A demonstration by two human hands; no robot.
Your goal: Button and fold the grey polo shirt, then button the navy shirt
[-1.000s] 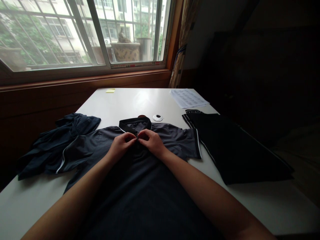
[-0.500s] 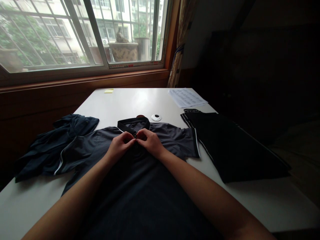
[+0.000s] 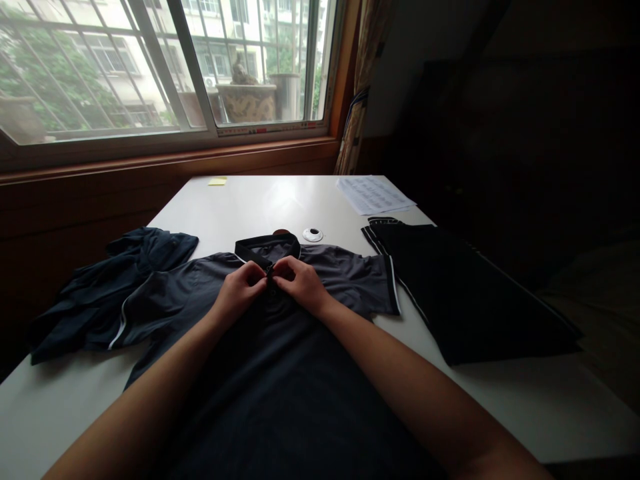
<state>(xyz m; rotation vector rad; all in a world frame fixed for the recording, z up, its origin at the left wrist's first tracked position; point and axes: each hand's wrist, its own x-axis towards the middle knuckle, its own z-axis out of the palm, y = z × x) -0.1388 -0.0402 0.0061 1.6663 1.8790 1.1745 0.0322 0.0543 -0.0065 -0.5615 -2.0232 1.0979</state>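
Both hands meet over the neck opening of a dark shirt (image 3: 273,360), which lies face up directly beneath them. The left hand (image 3: 243,288) is nearly closed, thumb and forefinger brought together on the edge of the opening, the other fingers curled under. The right hand (image 3: 303,283) mirrors it just beside, its fingertips pinching the same strip of cloth. Whether a button sits between the fingers is too small and dark to tell.

Gripping from both sides probably steadies the narrow strip and gives each hand control of one side. The shirt is spread with its collar (image 3: 247,249) just beyond the hands, presumably so that the opening falls within easy reach and the sleeves lie out of the way. A crumpled dark cloth (image 3: 150,250) rests to the left of the left hand, close against one sleeve, and a folded black garment (image 3: 475,300) lies to the right of the right hand, perhaps set aside to leave the middle for the shirt.

The shirt looks charcoal near the shoulders and almost black below the hands, with soft wrinkles across the front. White trim edges the collar and both sleeves, and a small round button (image 3: 273,292) shows just below the fingertips.
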